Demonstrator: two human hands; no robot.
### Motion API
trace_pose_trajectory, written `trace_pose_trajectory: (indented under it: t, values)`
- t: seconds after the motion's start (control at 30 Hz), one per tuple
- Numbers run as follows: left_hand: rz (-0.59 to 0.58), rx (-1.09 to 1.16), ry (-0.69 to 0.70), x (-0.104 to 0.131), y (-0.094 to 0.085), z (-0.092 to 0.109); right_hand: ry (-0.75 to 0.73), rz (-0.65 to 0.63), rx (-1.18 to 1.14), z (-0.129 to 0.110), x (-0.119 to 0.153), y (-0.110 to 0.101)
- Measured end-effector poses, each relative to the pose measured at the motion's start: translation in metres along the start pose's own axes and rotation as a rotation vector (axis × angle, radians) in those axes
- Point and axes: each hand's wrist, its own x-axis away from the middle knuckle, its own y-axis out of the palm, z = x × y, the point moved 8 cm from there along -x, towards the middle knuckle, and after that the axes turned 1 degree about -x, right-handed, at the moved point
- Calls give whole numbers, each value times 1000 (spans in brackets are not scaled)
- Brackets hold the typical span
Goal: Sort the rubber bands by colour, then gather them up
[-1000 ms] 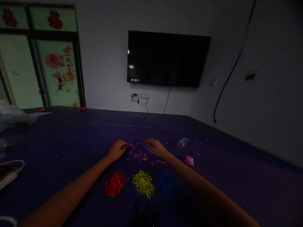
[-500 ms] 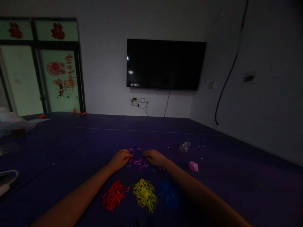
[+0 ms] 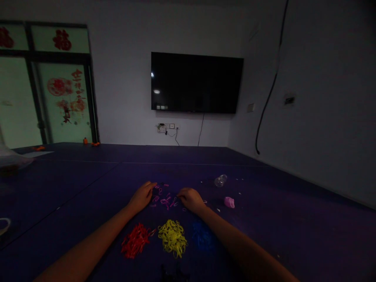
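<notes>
Small pink rubber bands (image 3: 165, 201) lie loosely scattered on the dark purple surface between my two hands. My left hand (image 3: 142, 197) is at the scatter's left far edge, its fingers close together and their tips at a pink band; any grip there is too small to make out. On the right side, my right hand (image 3: 190, 199) rests low with fingers curled down beside the bands, the fingertips partly hidden. Nearer to me sit a red rubber band pile (image 3: 136, 240), a yellow rubber band pile (image 3: 172, 237) and a dim blue rubber band pile (image 3: 202, 235).
A pink bundle (image 3: 229, 202) and a clear plastic piece (image 3: 221, 180) lie to the right, among white scraps. Dark bands (image 3: 174, 273) show at the bottom edge. A plastic bag (image 3: 13, 158) is at the far left. A television (image 3: 196, 83) hangs on the wall.
My left hand has moved left and slightly farther away, to the scatter's far edge. My right hand stays beside the pink bands. The whole view has shifted a little.
</notes>
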Motion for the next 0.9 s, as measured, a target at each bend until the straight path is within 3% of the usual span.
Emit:
trace_pose_trajectory:
  t: [0.17,0.3,0.4,0.53,0.73,0.9]
  values:
    - [118,1,-65,-1,-13,-8,23,-26,48,-3,0,-1]
    - [267,-91,-260,4,-32,-34,38,-6,50,-4,1,-3]
    - [298,-140,-336,8,-41,-49,6,7,42,-7,2,-4]
    - [217,-154,-335,6,-39,-55,-18,12,62,-8,2,-4]
    - [23,-168,-276,-6,-21,-46,0,-36,95,-8,0,0]
    - [-11,-206,-281,-2,-20,-41,-2,-30,100,-11,0,-3]
